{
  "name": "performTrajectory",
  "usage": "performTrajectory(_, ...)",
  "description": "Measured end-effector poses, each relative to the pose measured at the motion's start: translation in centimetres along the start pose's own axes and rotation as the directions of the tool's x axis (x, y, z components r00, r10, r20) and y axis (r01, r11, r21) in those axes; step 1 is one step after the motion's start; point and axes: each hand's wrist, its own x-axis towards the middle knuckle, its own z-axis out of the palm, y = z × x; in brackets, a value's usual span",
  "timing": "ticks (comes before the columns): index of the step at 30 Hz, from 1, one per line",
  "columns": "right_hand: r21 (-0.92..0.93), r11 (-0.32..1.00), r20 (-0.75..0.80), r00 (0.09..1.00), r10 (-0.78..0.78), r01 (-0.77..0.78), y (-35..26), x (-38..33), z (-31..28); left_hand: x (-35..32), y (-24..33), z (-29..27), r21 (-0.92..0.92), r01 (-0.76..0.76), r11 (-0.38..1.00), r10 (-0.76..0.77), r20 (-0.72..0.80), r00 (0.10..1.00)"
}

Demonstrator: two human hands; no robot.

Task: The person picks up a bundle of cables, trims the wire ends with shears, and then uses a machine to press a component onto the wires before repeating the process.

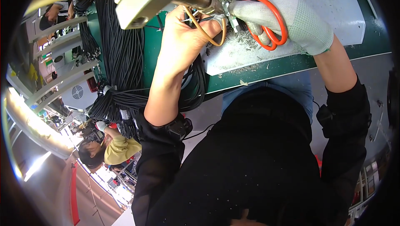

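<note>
My left hand (183, 38), bare with a white cover on a fingertip, is closed at the top of the head view. Its fingers pinch what looks like a thin black cable, partly hidden. A tan loop (224, 34) hangs in front of these fingers. My right hand (287, 13), in a white knit glove, has red-handled scissors (284, 28) around its fingers, the dark blades pointing up and left. Between both hands is a small metal connector-like piece (234, 22), close to the gloved fingertips. A metal machine arm (154, 1) covers part of the left hand's work.
Small metallic clippings (250, 51) lie strewn over a white sheet (346, 22) on a green table (258, 72). Thick bundles of black cable (121, 38) hang at the left. Beyond them a person in a yellow top (121, 149) works near white racks (62, 42).
</note>
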Motion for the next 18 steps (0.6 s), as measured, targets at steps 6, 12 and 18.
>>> performTrajectory(6,0.159,-0.468,0.64,-0.27,0.719,-0.869,-2.9,5.5,-2.8,-1.3,-0.3,-0.8,-0.048,0.079,0.996,-0.076,0.061,0.995)
performTrajectory(12,0.204,-0.308,0.495,-0.173,0.852,-0.929,-7.8,4.8,-4.2,-5.5,-0.4,0.5,-0.072,-0.175,0.982,0.111,-0.532,0.84)
performTrajectory(18,-0.349,0.159,0.177,0.101,0.979,-0.924,-12.8,8.3,-5.0,-9.7,2.6,1.3,-0.142,0.21,0.967,-0.169,0.253,0.952)
